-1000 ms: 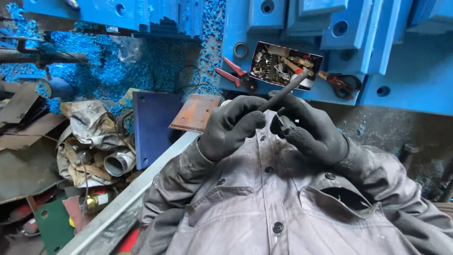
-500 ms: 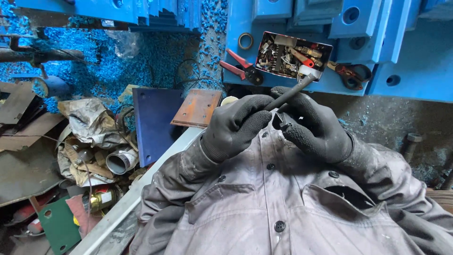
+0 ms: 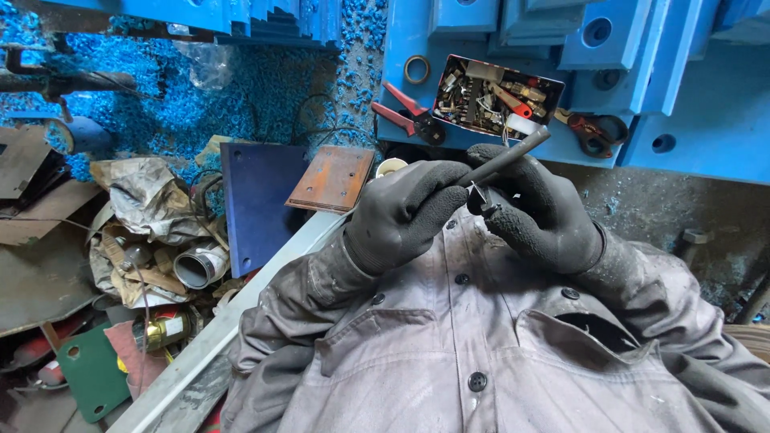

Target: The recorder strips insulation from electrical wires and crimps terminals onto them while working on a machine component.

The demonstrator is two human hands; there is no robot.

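Both my hands wear black gloves and meet in front of my grey work shirt (image 3: 481, 353). My left hand (image 3: 401, 212) grips the lower end of a dark metal rod (image 3: 513, 155) that points up and to the right. My right hand (image 3: 545, 212) curls around the rod from the other side. Its fingers pinch a small metal piece (image 3: 481, 197) at the rod's lower end. What that piece is cannot be made out.
Beyond my hands, an open tin of small metal parts (image 3: 497, 96) sits on blue machine blocks (image 3: 690, 96) with red pliers (image 3: 405, 112) beside it. A rusty plate (image 3: 333, 176), a blue panel (image 3: 257, 200), a grey pipe piece (image 3: 200, 265) and scrap lie at left.
The view has drifted slightly and the rod's tip has shifted a little to the right. Both hands keep their hold on the rod.
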